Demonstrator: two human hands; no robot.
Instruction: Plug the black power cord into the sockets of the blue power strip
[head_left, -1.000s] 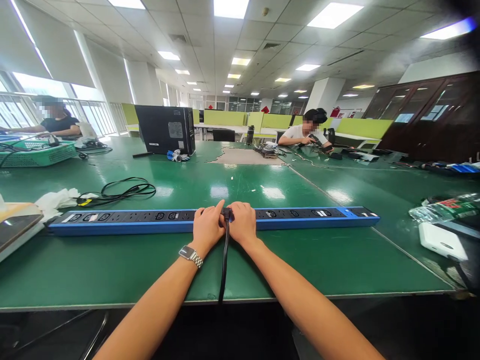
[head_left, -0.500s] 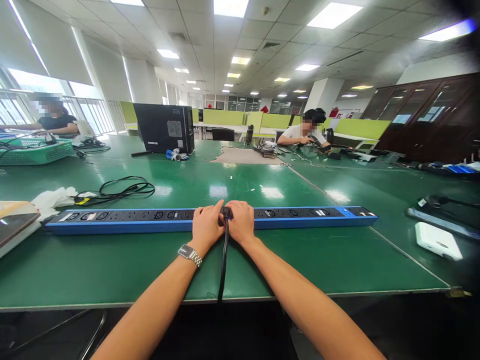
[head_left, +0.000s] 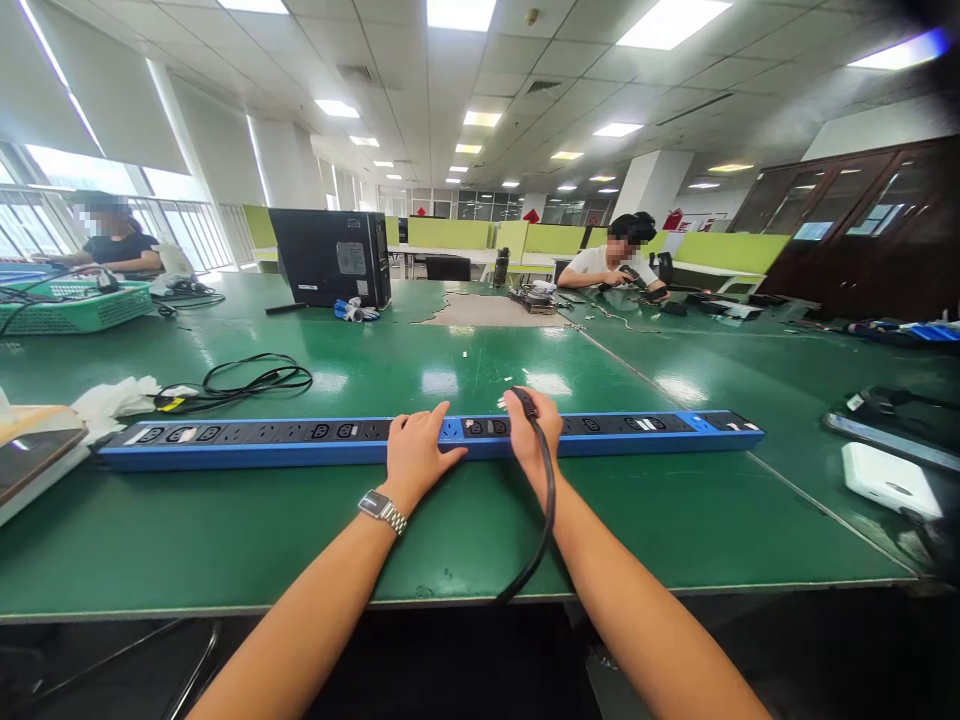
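A long blue power strip (head_left: 259, 456) with black sockets lies across the green table in front of me. My left hand (head_left: 416, 448) grips it near the middle, fingers over the top and thumb stretched along the near edge. Just right of that, my right hand (head_left: 534, 432) is closed around a black power plug (head_left: 523, 402), held above the strip and apart from it. Metal prongs show at the plug's left side. Its black cord (head_left: 550, 500) runs down past my wrist and over the table's front edge.
Coiled black cable (head_left: 259, 378) lies behind the strip at left, near a green basket (head_left: 82, 310). A black computer case (head_left: 330, 258) stands farther back. At right sits a white box-shaped device (head_left: 889, 480). Two people (head_left: 600, 265) are at the table's far sides.
The plug has come up off the middle of the strip and moved right in my right hand, its prongs now visible. My left hand stays on the strip, with its thumb now spread.
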